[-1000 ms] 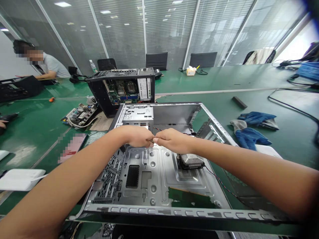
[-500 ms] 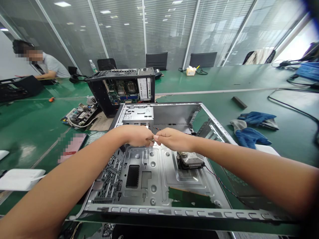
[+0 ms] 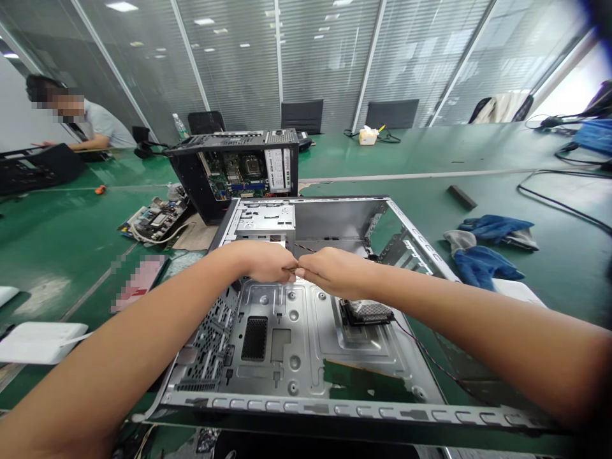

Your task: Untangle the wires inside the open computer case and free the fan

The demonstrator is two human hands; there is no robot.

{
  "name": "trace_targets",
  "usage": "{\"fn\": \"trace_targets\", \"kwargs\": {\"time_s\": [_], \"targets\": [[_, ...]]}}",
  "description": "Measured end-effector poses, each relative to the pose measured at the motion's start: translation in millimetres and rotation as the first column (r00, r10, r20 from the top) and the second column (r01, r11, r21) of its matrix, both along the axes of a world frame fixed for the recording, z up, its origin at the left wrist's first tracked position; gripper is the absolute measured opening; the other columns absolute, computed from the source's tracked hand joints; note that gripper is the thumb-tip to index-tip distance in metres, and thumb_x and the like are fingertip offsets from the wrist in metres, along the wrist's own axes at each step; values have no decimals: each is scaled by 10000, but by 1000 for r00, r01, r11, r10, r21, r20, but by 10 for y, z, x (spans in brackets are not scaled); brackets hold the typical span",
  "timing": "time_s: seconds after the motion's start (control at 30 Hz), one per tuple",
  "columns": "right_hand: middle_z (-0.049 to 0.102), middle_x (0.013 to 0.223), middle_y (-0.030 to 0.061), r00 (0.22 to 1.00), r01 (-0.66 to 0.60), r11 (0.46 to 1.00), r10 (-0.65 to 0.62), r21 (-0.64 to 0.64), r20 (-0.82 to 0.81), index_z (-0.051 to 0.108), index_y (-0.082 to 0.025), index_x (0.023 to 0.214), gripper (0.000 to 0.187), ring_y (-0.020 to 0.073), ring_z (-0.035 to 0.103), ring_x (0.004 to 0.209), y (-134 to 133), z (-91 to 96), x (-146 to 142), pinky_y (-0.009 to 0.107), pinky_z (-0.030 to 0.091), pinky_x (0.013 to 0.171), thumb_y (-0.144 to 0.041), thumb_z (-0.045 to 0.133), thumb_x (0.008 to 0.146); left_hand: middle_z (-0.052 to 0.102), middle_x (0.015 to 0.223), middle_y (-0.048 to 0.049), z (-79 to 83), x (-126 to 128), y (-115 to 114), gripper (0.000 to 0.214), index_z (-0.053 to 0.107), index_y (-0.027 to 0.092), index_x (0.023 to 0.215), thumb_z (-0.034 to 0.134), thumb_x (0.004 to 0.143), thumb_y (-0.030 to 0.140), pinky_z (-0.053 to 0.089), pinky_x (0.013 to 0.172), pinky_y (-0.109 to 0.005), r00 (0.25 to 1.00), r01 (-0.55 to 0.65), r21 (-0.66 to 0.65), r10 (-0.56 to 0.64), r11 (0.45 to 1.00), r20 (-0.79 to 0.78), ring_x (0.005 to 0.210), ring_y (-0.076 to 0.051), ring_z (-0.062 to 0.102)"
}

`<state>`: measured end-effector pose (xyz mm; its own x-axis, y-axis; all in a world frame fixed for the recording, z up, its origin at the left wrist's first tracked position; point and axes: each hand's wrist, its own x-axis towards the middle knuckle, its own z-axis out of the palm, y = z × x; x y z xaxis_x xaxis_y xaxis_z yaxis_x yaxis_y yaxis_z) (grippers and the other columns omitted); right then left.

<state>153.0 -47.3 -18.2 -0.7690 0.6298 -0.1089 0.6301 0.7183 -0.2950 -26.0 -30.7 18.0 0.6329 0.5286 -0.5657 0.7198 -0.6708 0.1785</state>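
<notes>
My left hand (image 3: 271, 262) and my right hand (image 3: 331, 273) meet above an open computer case (image 3: 306, 331) lying on its side. Both are closed, fingertips pinched together and touching; anything between them is hidden or too small to name. Below my right wrist, a finned heat sink (image 3: 370, 312) rests on the case floor, with a thin twisted cable (image 3: 415, 342) trailing to the right. A flat green strip (image 3: 366, 381), resembling a memory stick, lies near the front rim. A metal drive bay (image 3: 266, 217) fills the case's far left corner.
Behind stands a second, upright computer tower (image 3: 234, 169), its motherboard exposed. A loose circuit board (image 3: 155, 217) lies left of it. Blue gloves (image 3: 485, 252) and a dark block (image 3: 461, 197) are on the right. Another person (image 3: 98, 124) sits at far left. White adapters (image 3: 43, 343) lie near left.
My right hand has shifted slightly at the meeting point, its fingers turning a little lower. Otherwise the view has moved only slightly; both hands stay together over the case.
</notes>
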Motion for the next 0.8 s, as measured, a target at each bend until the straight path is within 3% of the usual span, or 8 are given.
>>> {"fn": "trace_targets", "kwargs": {"time_s": [0.2,0.4,0.5,0.6,0.7,0.8], "targets": [[495,659,10,990,27,988,-47,-150,-134,471,-199,758,319,132,398,585,6,-25,-10,278,278,569,-374,298,961,658,835,-78,35,34,-14,311,693,165,960,435,837,286,405,674,-320,999,-18,-21,17,1000,-39,700,-191,533],[443,654,-8,937,105,908,-227,-406,-265,430,-197,685,331,122,399,608,-3,-17,-55,264,318,586,-356,308,949,662,857,-68,47,11,9,288,675,159,990,463,831,272,400,644,-278,998,-50,-32,49,998,-39,705,-168,535],[463,655,-2,949,101,933,-194,-345,-246,451,-194,695,331,126,407,610,-7,-9,-60,266,313,589,-351,306,948,659,848,-63,47,8,4,283,678,162,970,458,832,274,393,633,-274,999,-41,-22,40,999,-37,689,-162,527],[515,669,18,986,76,984,-98,-160,-133,512,-188,774,338,140,423,605,-28,-13,-42,276,288,584,-370,293,955,654,837,-58,36,24,-10,280,680,166,958,457,825,269,382,617,-277,999,-26,-12,26,1000,-30,675,-161,512],[553,687,43,998,59,998,-59,-19,4,561,-184,879,364,155,436,587,-59,-15,-18,288,251,562,-391,274,961,644,805,-60,24,47,-23,289,686,157,908,428,841,269,371,606,-288,999,-19,-28,18,999,-35,654,-160,492],[543,678,39,999,47,998,-48,-51,-17,555,-187,873,359,150,428,579,-65,-21,-9,287,249,554,-382,268,966,636,783,-59,18,60,-24,277,684,150,883,430,836,251,366,600,-293,999,-24,-46,22,999,-42,635,-157,479]]}}
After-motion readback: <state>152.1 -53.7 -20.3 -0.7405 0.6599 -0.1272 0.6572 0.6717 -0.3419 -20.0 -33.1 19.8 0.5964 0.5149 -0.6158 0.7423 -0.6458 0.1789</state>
